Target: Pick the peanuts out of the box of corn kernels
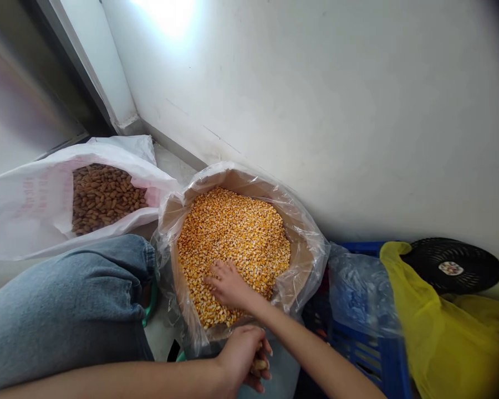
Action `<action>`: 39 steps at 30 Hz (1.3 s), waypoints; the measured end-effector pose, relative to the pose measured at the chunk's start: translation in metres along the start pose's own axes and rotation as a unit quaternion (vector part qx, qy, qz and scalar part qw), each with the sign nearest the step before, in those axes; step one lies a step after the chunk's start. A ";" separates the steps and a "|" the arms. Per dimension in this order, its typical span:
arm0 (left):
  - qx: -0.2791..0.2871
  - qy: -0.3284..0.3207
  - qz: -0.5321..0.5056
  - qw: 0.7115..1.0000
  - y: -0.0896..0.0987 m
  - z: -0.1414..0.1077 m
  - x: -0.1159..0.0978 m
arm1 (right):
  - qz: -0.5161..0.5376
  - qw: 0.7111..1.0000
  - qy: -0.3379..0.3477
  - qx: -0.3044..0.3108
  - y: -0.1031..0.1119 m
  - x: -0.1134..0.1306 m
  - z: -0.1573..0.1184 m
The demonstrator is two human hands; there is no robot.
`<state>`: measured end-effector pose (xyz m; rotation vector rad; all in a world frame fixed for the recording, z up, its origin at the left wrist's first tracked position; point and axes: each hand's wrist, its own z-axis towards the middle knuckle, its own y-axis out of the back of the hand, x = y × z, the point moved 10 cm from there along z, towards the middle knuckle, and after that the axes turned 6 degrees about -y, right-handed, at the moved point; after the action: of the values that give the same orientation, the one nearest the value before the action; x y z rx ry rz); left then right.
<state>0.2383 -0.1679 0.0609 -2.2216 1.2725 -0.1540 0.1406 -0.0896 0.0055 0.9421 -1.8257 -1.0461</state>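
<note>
Curling our left hand (pixel 241 354) around a pale lump (pixel 259 364) we cannot make out, we are resting our open right hand (pixel 228 285) on yellow corn kernels (pixel 233 244), which are filling a paper-lined plastic sack (pixel 307 249) beside our denim knee (pixel 66 299). A white sack (pixel 25 216) of brown nuts (pixel 103 197) is sitting near the white wall (pixel 316 111); a blue crate (pixel 357 354) and yellow plastic bag (pixel 444 343) are lying rightward.

Dried corn kernels (pixel 233 244): yellow-orange, loose, heaped inside a brown container (pixel 249 185), lined with a clear plastic bag (pixel 310 249) folded over the rim. A few more kernels (pixel 259 364), held in the left hand (pixel 239 354), just beyond the near rim.
</note>
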 end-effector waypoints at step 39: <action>-0.020 0.000 -0.007 1.000 0.007 0.009 0.007 | -0.105 0.993 0.048 -0.020 -0.031 -0.050 0.057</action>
<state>0.2398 -0.1722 0.0480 -2.2648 1.2711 -0.1360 0.1154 -0.0405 -0.0549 1.1592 -1.6464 -1.1399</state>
